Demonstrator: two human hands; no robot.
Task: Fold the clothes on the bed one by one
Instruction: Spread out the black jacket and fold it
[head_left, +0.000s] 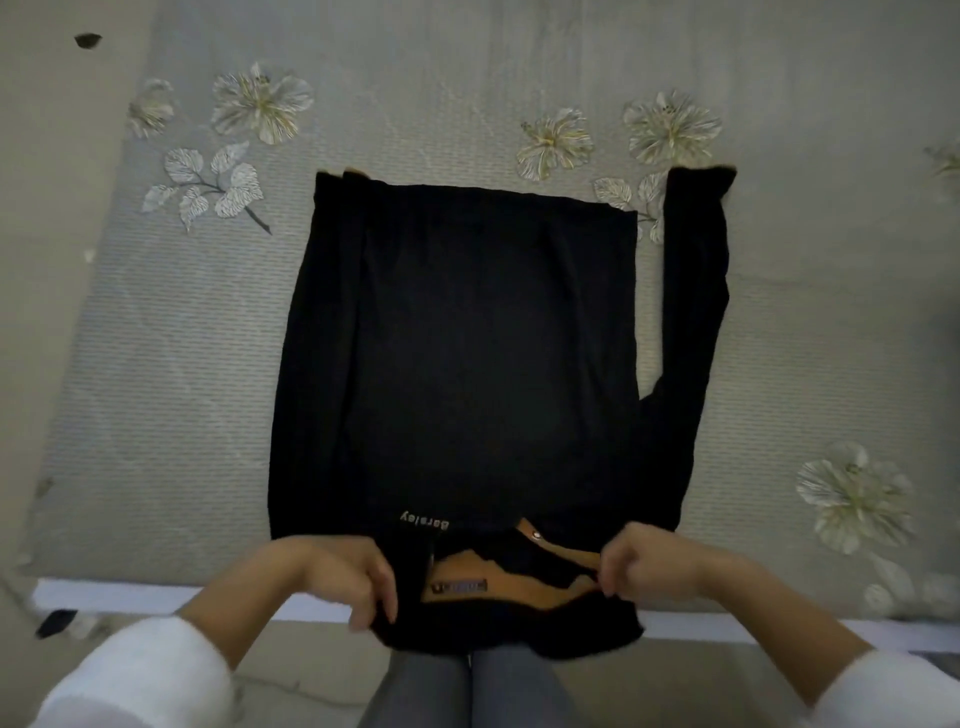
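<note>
While the black top (467, 338) is pinched at its near collar by the left hand (337, 577) and right hand (644, 566), folding seems barely begun; the right sleeve (691, 291) is unfolded.

A grey ribbed bedspread (182, 338) bears pale printed flowers (260, 101) and a leafy sprig (208, 187). A white strip (104, 595) runs along its near edge. On the beige floor (57, 208) lie a dark speck (87, 40) at far left and a dark scrap (56, 622) nearer. Grey trouser legs (467, 691) show at the bottom.
</note>
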